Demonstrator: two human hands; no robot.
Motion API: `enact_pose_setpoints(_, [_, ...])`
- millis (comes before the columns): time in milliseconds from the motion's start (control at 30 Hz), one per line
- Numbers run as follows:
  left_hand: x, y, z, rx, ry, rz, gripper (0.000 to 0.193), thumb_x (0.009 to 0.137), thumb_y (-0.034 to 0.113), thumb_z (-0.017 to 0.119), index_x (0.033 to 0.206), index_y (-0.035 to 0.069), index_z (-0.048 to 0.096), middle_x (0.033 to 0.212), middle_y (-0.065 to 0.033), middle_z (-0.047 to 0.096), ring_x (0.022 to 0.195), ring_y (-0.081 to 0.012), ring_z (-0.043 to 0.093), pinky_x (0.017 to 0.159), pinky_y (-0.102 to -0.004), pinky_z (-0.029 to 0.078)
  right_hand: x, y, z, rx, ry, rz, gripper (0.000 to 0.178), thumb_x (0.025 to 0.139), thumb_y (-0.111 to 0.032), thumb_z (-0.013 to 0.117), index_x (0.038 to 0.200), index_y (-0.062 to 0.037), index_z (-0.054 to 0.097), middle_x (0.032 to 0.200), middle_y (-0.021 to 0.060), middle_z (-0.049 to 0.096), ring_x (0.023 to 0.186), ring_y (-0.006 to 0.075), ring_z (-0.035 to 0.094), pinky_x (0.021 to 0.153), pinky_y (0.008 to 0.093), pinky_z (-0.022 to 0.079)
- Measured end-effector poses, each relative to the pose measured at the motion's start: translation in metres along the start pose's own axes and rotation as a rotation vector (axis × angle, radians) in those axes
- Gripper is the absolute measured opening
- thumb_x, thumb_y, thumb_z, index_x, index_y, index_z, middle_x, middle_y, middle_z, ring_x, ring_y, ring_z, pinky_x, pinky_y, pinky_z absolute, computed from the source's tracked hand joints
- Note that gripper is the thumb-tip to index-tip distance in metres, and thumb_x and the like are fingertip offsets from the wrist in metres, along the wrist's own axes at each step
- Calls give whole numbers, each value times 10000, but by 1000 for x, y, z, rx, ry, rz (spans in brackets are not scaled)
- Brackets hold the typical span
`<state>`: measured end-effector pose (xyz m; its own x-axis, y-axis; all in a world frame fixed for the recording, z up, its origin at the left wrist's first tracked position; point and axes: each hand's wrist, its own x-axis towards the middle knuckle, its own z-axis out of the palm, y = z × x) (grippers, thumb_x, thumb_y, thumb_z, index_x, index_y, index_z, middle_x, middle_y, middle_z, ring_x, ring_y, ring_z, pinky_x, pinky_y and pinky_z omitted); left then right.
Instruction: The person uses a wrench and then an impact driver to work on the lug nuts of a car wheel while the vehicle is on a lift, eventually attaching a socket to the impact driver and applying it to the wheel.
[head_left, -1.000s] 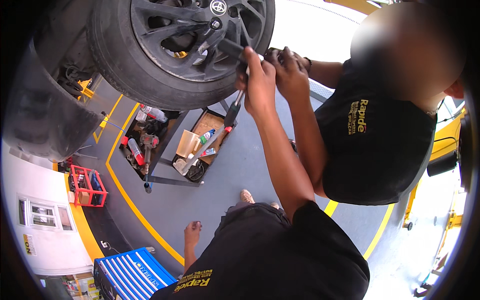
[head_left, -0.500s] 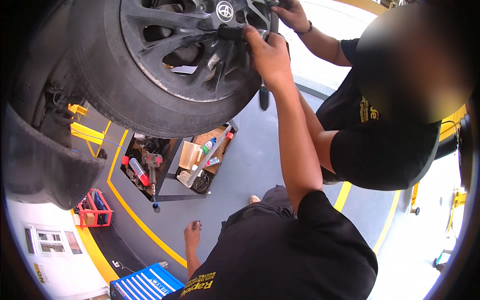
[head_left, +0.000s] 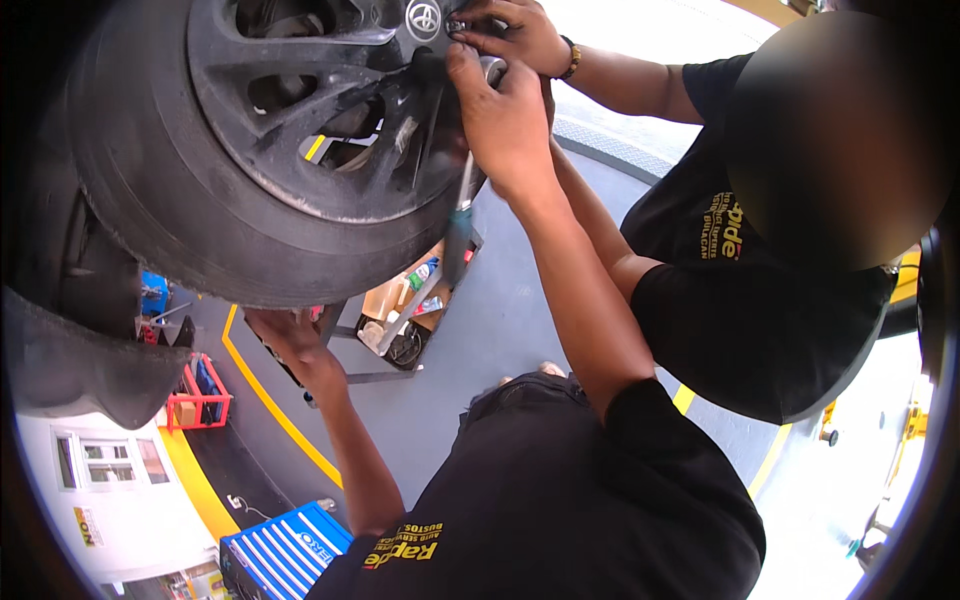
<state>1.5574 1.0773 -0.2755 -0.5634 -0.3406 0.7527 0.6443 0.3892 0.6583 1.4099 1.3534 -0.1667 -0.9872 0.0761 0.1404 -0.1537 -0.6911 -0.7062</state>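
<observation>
A raised car wheel with a dark multi-spoke rim (head_left: 300, 165) and a black tyre (head_left: 160, 190) fills the upper left. My right hand (head_left: 510, 130) is closed round the head of a ratchet wrench (head_left: 460, 225), whose dark grip hangs below the fist. A black socket (head_left: 428, 66) points from that fist into the rim near the centre cap. My left hand (head_left: 300, 350) reaches up to the tyre's underside, fingers apart and partly hidden by the tyre. Just above my right hand, a co-worker's hand (head_left: 515, 35) pinches a small shiny piece, perhaps a wheel nut, beside the cap.
The co-worker in a black shirt (head_left: 740, 320) leans in close on the right. Under the wheel stands a tool cart (head_left: 425, 340) with bottles and a jug. A red tool basket (head_left: 200, 395) and a blue tool chest (head_left: 290, 550) are at lower left. A dark fender (head_left: 90, 350) hangs beside the tyre.
My left hand has risen from low beside me to the tyre's underside. My right hand and the wrench have shifted slightly left in view. The co-worker's hand has come closer to the cap.
</observation>
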Motion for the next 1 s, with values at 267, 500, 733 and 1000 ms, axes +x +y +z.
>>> enact_pose_setpoints(267, [77,81,67,-12,167,2,1137,882,638,701,1616,-50,170,1625,-274,299,1508,-381,332,1226,-497,294,-1,-6,4,-274,-75,-112,411,978,-336,716,1133,17,576,849,102,660,527,157,569,491,306,469])
enact_pose_setpoints(500, [105,50,43,335,153,50,1233,805,647,782,1631,-9,144,1624,-268,297,1474,-390,381,1196,-466,385,16,-1,-5,-770,101,-703,281,998,-258,684,1110,-1,679,787,91,689,607,131,600,630,310,505])
enact_pose_setpoints(733, [103,38,41,329,165,41,1193,838,622,756,1640,15,115,1639,-256,273,1475,-389,377,1208,-464,356,-3,-7,14,203,-104,93,313,1018,-317,671,1227,-101,585,761,-4,521,525,47,412,434,216,304])
enact_pose_setpoints(1000, [96,50,42,284,234,-30,1289,754,642,829,1641,39,115,1654,-238,242,1526,-375,274,1244,-478,233,8,17,-3,-659,23,-645,358,983,-227,732,1176,45,600,879,84,710,767,165,664,749,282,513])
